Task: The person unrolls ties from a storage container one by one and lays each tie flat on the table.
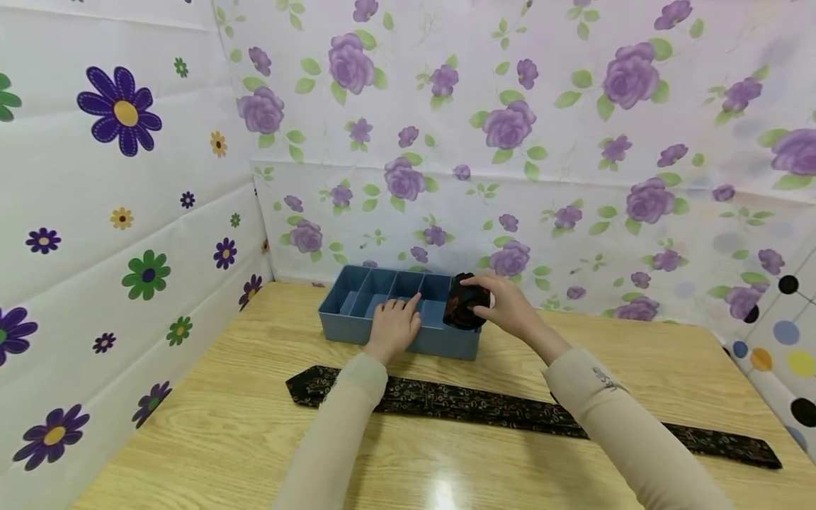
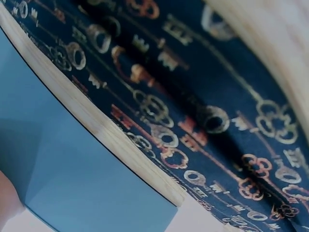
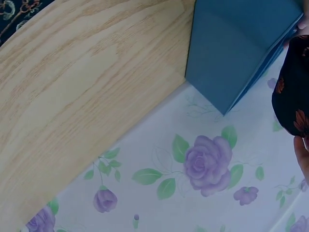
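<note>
A blue divided box (image 1: pixel 357 327) stands near the back of the table. Over its right end compartment, my right hand (image 1: pixel 506 301) grips a rolled black necktie (image 1: pixel 465 303) with orange leaf shapes, thumb on one side and fingers on the other. The roll also shows at the edge of the right wrist view, as a dark bundle (image 3: pixel 292 92). My left hand (image 1: pixel 393 326) rests at the box's front rim, its index finger stretched over a middle compartment. A second black necktie (image 1: pixel 472 402), patterned with keys, lies flat in front of the box, passing under both forearms.
The wooden table (image 1: pixel 210 425) meets a floral cloth wall (image 1: pixel 446 127) behind the box. Another flowered sheet (image 1: pixel 115 234) rises along the left side, and a dotted one (image 1: pixel 784 340) at the right. The key-patterned necktie reaches close to the table's right edge.
</note>
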The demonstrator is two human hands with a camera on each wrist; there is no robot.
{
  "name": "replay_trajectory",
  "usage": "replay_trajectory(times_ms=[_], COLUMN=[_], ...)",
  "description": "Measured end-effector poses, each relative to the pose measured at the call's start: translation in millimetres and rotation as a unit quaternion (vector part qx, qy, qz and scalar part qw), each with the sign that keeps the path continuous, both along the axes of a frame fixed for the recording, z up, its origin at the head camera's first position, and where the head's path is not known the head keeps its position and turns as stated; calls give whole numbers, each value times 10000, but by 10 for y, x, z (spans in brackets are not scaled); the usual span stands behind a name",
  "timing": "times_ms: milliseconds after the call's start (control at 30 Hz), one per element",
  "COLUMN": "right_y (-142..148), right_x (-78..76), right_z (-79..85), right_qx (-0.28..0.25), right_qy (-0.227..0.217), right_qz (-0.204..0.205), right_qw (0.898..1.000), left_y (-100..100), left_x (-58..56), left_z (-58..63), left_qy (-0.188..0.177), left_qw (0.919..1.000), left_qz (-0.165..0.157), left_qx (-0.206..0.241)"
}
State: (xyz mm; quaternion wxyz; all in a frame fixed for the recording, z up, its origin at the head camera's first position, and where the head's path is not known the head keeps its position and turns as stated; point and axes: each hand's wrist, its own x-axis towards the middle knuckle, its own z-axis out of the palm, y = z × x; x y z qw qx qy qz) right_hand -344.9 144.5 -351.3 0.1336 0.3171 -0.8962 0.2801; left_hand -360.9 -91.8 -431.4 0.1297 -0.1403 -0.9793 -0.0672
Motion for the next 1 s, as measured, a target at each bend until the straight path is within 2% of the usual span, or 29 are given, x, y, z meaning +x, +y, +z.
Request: replay_trajectory(times_ms=[133, 300, 433, 567, 800, 900, 1000], right_y=[9, 39, 82, 121, 133, 141, 133], right_x=[72, 157, 238, 336, 509, 597, 669], right_z=[15, 3, -36, -78, -124, -154, -180], right_qx=[8, 8, -6, -13, -95, -139, -205], right_qy=[99, 172, 115, 102, 216, 205, 206], right_qz=[91, 151, 155, 166, 263, 268, 281], right_qw=[9999, 9997, 9998, 9998, 9994, 9993, 9992], left_y=[-11, -37, -55, -59, -73, -76, -84], left_x=[-3, -16, -22, 8, 149, 249, 366], left_z=[29, 87, 115, 131, 157, 165, 183], left_qy=[-176, -216, -100, 124, 459, 406, 229], left_qw=[9996, 9964, 9948, 9934, 9850, 9810, 9778], left_qz=[-129, -329, -455, -752, -1207, -1354, -1362], left_qx=[186, 752, 901, 860, 1148, 1331, 1578])
